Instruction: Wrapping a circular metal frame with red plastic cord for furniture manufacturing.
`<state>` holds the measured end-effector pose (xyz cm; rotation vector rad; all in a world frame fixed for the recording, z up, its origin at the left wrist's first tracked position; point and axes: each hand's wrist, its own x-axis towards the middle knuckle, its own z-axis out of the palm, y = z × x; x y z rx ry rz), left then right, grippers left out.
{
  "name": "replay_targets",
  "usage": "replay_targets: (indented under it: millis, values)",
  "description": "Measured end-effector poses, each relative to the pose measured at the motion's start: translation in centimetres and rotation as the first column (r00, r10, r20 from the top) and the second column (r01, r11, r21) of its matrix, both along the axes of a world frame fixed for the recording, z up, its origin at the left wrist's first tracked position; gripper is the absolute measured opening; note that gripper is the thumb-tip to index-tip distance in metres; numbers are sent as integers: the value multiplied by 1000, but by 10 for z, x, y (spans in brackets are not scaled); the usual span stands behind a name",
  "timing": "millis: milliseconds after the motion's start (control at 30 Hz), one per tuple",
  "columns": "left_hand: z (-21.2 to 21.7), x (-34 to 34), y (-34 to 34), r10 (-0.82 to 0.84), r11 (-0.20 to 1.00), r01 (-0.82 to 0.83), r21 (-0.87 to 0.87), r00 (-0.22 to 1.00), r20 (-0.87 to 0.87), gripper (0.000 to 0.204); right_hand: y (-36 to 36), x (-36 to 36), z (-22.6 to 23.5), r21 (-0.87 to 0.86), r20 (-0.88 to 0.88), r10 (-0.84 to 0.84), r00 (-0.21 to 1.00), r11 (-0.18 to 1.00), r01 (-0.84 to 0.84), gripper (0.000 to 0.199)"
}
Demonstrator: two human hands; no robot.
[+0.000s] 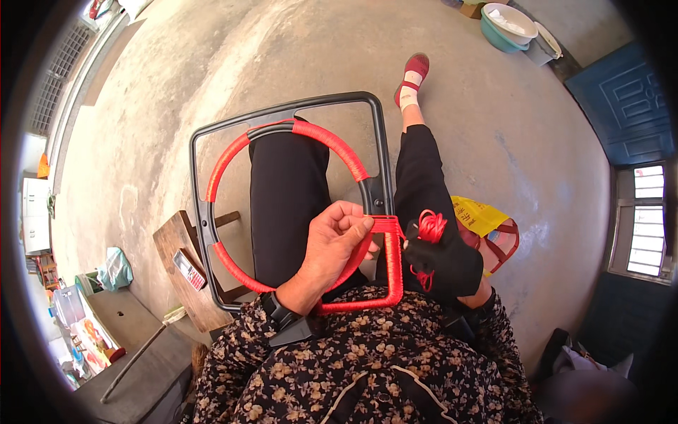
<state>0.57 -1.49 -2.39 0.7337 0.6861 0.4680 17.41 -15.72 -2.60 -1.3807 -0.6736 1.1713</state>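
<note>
Across my lap lies a black square frame (382,145) with a round ring inside it. Red cord wraps much of the ring (332,138) and the frame's near right corner; other stretches are bare black. My left hand (326,244), bare, is closed in a pinch on the cord where ring and right bar meet, its thumb on the flat red strands. Just right of the bar, my right hand (448,263), in a black glove, is closed round a looped bundle of red cord (431,226). A strand runs from it to the bar. The glove hides most of its fingers.
A wooden stool (169,244) stands at my left with a small tray-like case (189,270) on it. Beside my right leg sits a red-edged bag (505,247) under a yellow plastic bag (480,215). Basins (500,41) stand far right, near a blue door (621,106).
</note>
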Motion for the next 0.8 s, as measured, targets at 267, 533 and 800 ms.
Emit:
replay_targets:
  millis: [267, 533, 800]
  values:
    - [3, -4, 5, -79, 991, 77, -112, 997, -12, 19, -25, 94, 1, -38, -306, -647, 699, 741, 670, 24]
    - [-1, -1, 5, -40, 993, 39, -114, 999, -4, 14, -173, 262, -56, -8, -265, -786, 558, 580, 814, 36]
    - [-12, 0, 4, -83, 995, 79, -62, 994, -68, 12, -12, 78, -21, -326, 230, 621, 749, 775, -542, 53]
